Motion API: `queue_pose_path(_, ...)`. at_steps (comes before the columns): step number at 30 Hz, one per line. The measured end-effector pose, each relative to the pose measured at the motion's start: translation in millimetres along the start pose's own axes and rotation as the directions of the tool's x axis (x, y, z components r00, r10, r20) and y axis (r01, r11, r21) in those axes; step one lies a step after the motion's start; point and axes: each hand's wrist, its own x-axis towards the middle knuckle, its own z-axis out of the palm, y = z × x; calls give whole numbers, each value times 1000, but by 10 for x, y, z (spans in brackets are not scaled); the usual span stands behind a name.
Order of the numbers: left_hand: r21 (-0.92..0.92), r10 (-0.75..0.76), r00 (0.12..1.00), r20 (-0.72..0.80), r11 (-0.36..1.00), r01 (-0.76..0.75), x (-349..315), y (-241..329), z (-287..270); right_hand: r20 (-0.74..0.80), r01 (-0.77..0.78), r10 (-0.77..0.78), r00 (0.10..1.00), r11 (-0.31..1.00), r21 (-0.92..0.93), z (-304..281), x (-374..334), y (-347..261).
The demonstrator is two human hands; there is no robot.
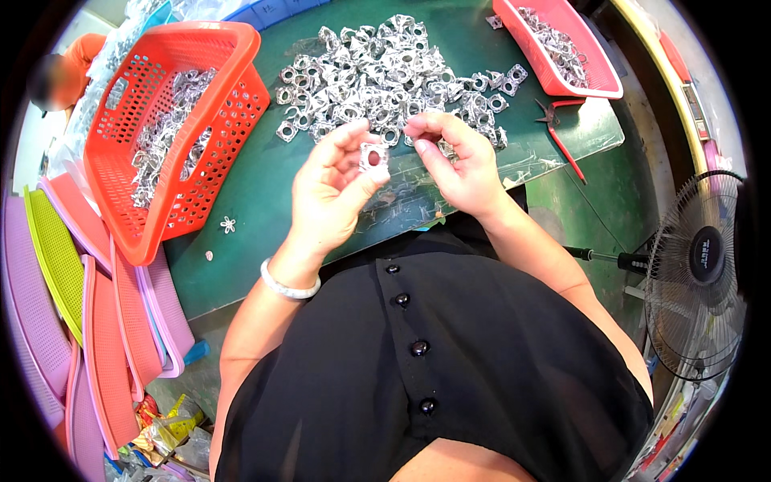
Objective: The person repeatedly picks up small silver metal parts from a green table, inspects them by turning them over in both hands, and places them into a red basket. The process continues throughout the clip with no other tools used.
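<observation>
Workshop, heaped metal parts [377, 76], worn green worktable [261, 189], red-handled pliers [554, 125], stacked plastic baskets [108, 353]

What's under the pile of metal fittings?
Green tabletop shows around the pile of holed metal fittings and through gaps near its edges; whatever lies beneath its middle is covered.

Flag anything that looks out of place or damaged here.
A lone flower-shaped metal piece lies near the red basket, away from the heaped metal parts. The green tabletop looks scuffed along its front edge.
</observation>
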Motion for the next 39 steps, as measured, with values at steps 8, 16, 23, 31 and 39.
queue_pose_path(8, 849, 752, 641, -156, 433, -302, 345, 833, -828, 130, 197, -151, 980, 832, -518, -133, 153, 64)
queue_pose_path(16, 991, 801, 583, 134, -126, -55, 293, 1035, -931, 135, 182, -122, 983, 681, -710, -29, 356, 231)
queue_pose_path(23, 798, 455, 890, -33, 548, -250, 149, 423, -424, 187, 218, -116, 976, 622, -752, 6, 467, 319)
queue_pose_path(31, 116, -261, 959, -113, 955, 274, 137, 166, -139, 284, 486, -398, 872, 646, -589, -25, 404, 18)
queue_pose_path(39, -84, -342, 937, -64, 938, 336, 168, 82, -77, 334, 623, -528, 781, 625, -470, 28, 276, -113)
